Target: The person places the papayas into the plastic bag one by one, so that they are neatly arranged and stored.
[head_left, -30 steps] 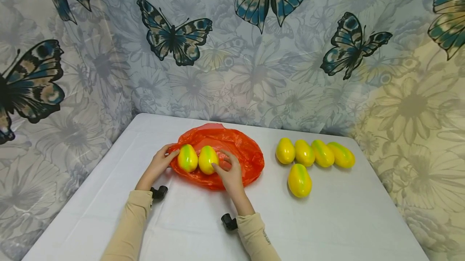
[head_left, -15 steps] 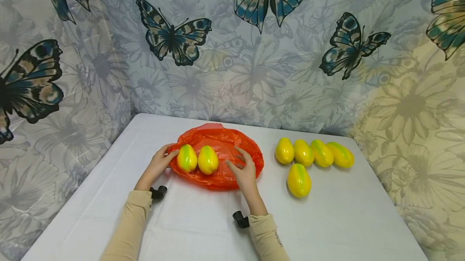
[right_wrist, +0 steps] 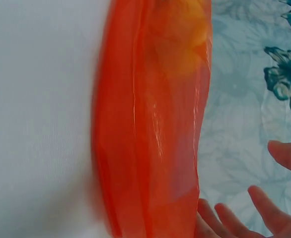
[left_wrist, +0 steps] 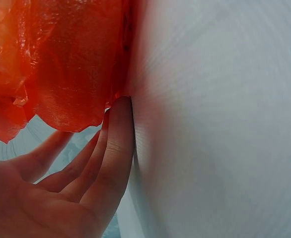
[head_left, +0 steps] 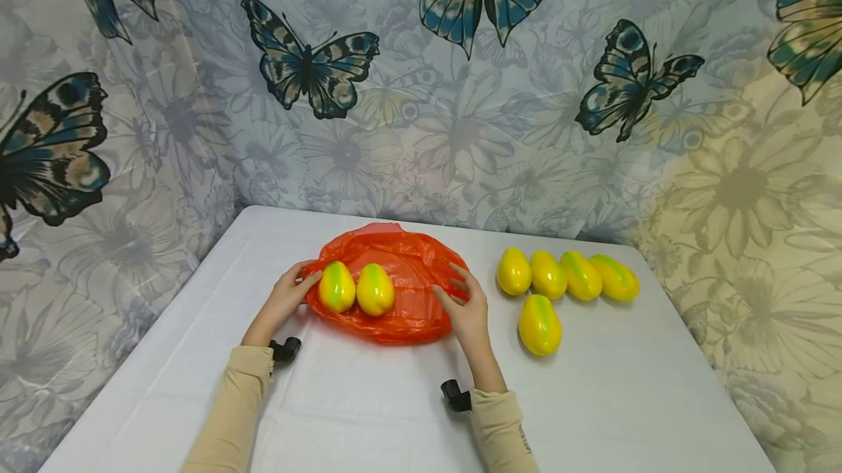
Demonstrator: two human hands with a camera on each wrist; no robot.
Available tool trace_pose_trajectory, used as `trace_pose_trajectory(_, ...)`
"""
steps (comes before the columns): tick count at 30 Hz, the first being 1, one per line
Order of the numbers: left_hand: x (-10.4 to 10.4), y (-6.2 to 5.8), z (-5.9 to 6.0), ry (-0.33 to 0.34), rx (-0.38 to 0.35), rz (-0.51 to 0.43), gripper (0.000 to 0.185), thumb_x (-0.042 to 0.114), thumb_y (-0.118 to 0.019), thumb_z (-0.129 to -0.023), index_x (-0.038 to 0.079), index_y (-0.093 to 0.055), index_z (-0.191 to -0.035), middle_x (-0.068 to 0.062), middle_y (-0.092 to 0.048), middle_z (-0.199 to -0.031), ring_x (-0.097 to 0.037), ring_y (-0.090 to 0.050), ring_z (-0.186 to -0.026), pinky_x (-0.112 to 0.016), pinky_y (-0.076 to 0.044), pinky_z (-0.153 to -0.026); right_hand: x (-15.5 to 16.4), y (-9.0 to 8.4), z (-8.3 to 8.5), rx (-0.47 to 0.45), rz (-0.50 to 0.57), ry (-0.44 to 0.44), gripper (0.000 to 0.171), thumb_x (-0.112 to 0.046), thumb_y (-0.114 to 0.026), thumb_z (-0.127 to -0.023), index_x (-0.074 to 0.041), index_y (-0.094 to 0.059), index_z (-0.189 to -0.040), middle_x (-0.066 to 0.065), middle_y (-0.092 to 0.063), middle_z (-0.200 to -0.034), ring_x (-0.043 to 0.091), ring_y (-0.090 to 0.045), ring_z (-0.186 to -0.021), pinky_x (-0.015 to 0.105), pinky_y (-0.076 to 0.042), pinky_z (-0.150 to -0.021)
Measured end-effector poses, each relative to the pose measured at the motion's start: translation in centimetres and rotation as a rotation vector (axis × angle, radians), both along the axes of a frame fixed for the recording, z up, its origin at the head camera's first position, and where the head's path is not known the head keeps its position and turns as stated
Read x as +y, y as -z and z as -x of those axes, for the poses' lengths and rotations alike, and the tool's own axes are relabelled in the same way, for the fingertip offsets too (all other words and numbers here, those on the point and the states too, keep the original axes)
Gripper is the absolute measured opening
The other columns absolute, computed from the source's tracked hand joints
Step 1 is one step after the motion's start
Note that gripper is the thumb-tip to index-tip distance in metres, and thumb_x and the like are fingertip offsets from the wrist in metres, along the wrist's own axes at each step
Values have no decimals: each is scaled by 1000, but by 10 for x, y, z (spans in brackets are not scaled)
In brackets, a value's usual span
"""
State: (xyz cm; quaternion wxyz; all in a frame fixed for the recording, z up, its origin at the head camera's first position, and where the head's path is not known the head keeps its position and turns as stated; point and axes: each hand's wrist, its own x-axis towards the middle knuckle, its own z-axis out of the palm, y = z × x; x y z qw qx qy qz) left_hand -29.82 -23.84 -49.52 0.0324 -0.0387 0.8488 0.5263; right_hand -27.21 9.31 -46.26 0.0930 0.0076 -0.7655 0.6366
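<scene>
two yellow-green mangoes (head_left: 356,287) are seen lying side by side, touching, on top of an orange plastic bag (head_left: 414,305) that is spread flat on the white table (head_left: 625,400). they are resting on the film rather than inside it, as far as the head view shows; through the right wrist view a yellow shape is glimpsed behind the orange film (right_wrist: 150,129), but whether it is enclosed cannot be told.

the left hand (head_left: 285,299) is laid at the bag's left edge, beside the nearer mango, with its fingers nearly straight; in the left wrist view the fingertips (left_wrist: 119,124) are seen touching the rim of the film (left_wrist: 71,69), and nothing is gripped. the right hand (head_left: 468,305) is held at the bag's right edge with fingers spread and relaxed (right_wrist: 279,208); nothing is held by it.

five more mangoes (head_left: 559,286) are left well apart to the right on the bare table: four in a row and one in front of them.

judged from how things lie, two of seven mangoes have been brought to the bag and five remain outside it. the bag is still lying flat, so it has yet to be opened or gathered up around the fruit.
</scene>
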Motion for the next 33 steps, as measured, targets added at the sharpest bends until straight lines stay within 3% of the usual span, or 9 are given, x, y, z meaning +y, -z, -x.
trace_pose_trajectory(9, 0, -1, 0, 2, -4, 2, 64, 47, -48, -100, 6, -34, -149, -24, -41, -148, -36, -54, -121, -36, -54, -90, 24, -5, -3, -65, -37, 53, 55, -20, -72, -88, -13, -52, -139, 11, -48, -145, 34, -49, -130, 48, -48, -103)
trace_pose_trajectory(16, 0, 0, 1, -1, -14, 10, 66, 48, -47, -100, 6, -34, -149, -24, -40, -149, -36, -53, -122, -37, -54, -92, 41, -10, -5, -57, -49, 75, 51, -20, -73, -88, -16, -55, -136, 6, -50, -145, 32, -50, -132, 48, -47, -104)
trace_pose_trajectory(33, -1, -1, 0, 10, 4, 3, 63, 45, -48, -101, 6, -35, -148, -25, -42, -147, -37, -54, -121, -31, -54, -87, 91, -24, -13, -29, -54, 185, 53, -18, -73, -88, -10, -54, -137, 12, -46, -147, 31, -48, -131, 49, -40, -110)
